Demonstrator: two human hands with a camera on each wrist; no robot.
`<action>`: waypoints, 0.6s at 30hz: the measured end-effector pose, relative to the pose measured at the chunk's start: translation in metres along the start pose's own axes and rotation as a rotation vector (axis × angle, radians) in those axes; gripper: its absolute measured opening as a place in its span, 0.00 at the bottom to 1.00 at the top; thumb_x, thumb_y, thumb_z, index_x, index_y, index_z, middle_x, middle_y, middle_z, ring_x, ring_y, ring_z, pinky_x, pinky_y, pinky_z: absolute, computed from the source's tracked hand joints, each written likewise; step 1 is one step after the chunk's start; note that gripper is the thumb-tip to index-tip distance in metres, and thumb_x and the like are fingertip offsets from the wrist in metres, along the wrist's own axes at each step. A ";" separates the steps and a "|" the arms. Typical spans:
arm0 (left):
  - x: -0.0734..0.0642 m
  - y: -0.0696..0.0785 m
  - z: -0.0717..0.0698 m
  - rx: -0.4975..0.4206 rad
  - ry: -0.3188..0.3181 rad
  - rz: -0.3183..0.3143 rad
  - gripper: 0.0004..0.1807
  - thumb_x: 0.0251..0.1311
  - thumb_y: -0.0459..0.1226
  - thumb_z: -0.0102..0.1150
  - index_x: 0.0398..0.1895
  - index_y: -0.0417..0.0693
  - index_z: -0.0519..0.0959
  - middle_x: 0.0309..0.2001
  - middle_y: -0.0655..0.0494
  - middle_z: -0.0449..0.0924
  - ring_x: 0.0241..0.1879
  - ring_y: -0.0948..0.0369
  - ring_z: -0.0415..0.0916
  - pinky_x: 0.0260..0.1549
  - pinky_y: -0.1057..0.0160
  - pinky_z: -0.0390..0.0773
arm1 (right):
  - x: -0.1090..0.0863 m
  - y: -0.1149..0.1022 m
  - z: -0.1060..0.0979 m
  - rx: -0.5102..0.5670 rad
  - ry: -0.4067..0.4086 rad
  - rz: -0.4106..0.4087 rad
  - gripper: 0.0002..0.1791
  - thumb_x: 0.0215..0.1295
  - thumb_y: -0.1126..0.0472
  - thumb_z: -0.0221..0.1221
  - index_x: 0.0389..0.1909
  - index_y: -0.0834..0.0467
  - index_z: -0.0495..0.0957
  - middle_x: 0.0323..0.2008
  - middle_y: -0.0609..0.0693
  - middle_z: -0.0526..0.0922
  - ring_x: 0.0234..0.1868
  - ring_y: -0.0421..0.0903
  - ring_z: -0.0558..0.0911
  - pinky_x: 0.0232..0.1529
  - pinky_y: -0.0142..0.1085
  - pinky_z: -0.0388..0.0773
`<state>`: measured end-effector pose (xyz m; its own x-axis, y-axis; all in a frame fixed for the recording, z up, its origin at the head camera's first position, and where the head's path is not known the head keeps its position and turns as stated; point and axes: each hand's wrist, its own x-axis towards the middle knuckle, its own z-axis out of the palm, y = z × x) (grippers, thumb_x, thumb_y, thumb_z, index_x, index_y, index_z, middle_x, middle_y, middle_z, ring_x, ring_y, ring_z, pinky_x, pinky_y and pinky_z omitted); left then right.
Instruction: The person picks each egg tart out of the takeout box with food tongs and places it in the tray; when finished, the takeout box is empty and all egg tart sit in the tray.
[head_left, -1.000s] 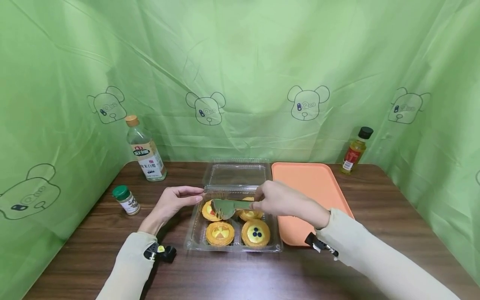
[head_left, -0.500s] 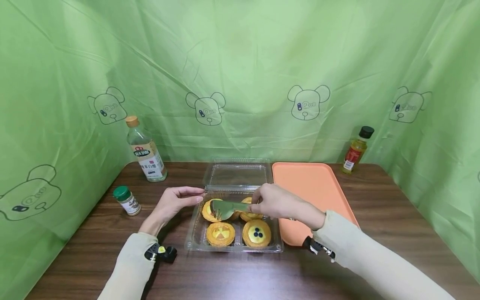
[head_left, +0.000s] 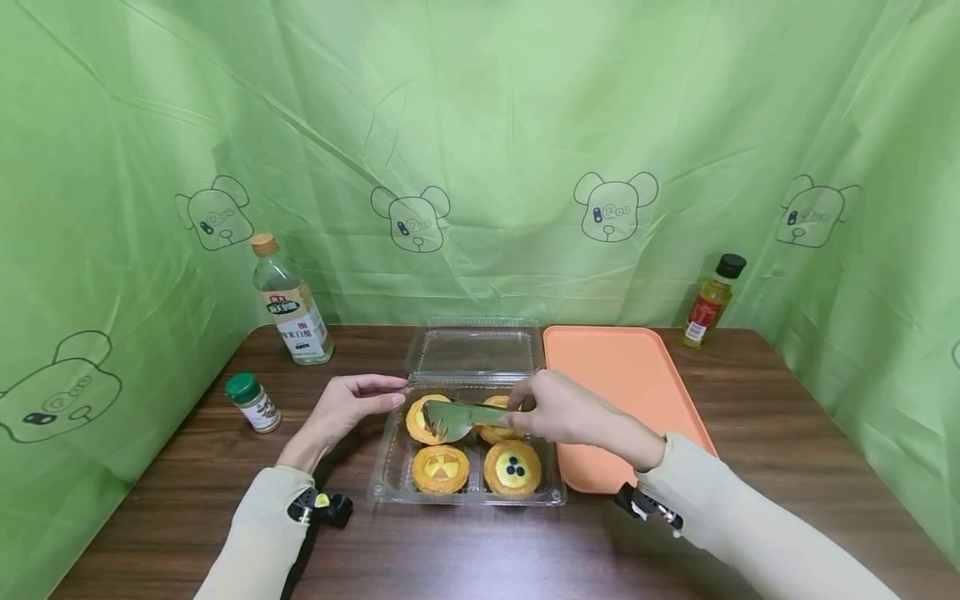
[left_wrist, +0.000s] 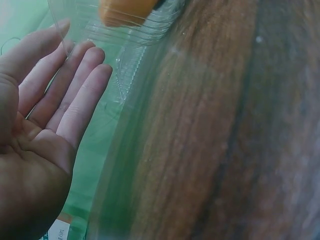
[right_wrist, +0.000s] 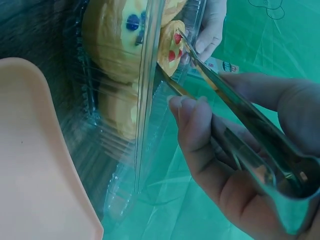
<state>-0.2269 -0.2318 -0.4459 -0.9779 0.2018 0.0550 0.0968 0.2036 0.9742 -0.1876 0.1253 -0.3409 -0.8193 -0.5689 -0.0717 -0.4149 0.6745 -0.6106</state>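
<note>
A clear plastic clamshell box (head_left: pixel 468 500) holds several tarts, its lid lying back. My right hand (head_left: pixel 562 408) grips metal tongs (head_left: pixel 457 419) with a fork-like end. In the right wrist view, the two arms of the tongs (right_wrist: pixel 235 100) reach either side of the tart with red fruit (right_wrist: pixel 171 50), the back left one. Whether they squeeze it is unclear. My left hand (head_left: pixel 348 408), fingers extended, touches the box's left edge. Along the front sit a tart with yellow pieces (head_left: pixel 440 471) and one with blueberries (head_left: pixel 512 468). Behind the latter is another tart (head_left: pixel 495 433), partly hidden.
An orange tray (head_left: pixel 618 367) lies right of the box. Toward the left stand a white vinegar bottle (head_left: pixel 297 321) and a green-capped spice jar (head_left: pixel 253 402). A small oil bottle (head_left: pixel 708 308) is at the back right. Green cloth (head_left: pixel 510 100) encloses the table.
The right hand and tongs shift slightly; the flat end now sits a little farther right, showing more of the back left tart. My left hand stays put.
</note>
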 end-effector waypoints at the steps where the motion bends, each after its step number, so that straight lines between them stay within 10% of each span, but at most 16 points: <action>1: 0.000 0.000 0.000 -0.004 0.002 0.000 0.20 0.61 0.36 0.79 0.55 0.36 0.88 0.50 0.46 0.90 0.50 0.59 0.88 0.49 0.64 0.84 | -0.001 0.001 -0.001 -0.003 0.006 -0.001 0.06 0.73 0.57 0.68 0.35 0.54 0.88 0.25 0.44 0.84 0.20 0.38 0.76 0.23 0.35 0.75; 9: 0.000 -0.001 0.000 -0.010 0.001 -0.010 0.21 0.61 0.36 0.79 0.54 0.36 0.88 0.50 0.47 0.90 0.49 0.60 0.88 0.48 0.64 0.84 | -0.013 0.007 -0.010 0.012 0.074 -0.030 0.09 0.72 0.55 0.68 0.42 0.58 0.88 0.29 0.40 0.85 0.31 0.38 0.82 0.35 0.36 0.81; 18: 0.000 -0.001 0.000 -0.001 0.012 0.000 0.20 0.60 0.36 0.80 0.54 0.37 0.88 0.50 0.47 0.90 0.49 0.60 0.87 0.49 0.64 0.84 | -0.027 0.013 -0.028 0.080 0.170 -0.009 0.10 0.74 0.55 0.67 0.47 0.58 0.88 0.30 0.44 0.85 0.24 0.42 0.81 0.25 0.37 0.80</action>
<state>-0.2269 -0.2325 -0.4472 -0.9801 0.1901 0.0577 0.0967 0.2026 0.9745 -0.1815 0.1629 -0.3251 -0.8735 -0.4826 0.0638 -0.3952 0.6265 -0.6717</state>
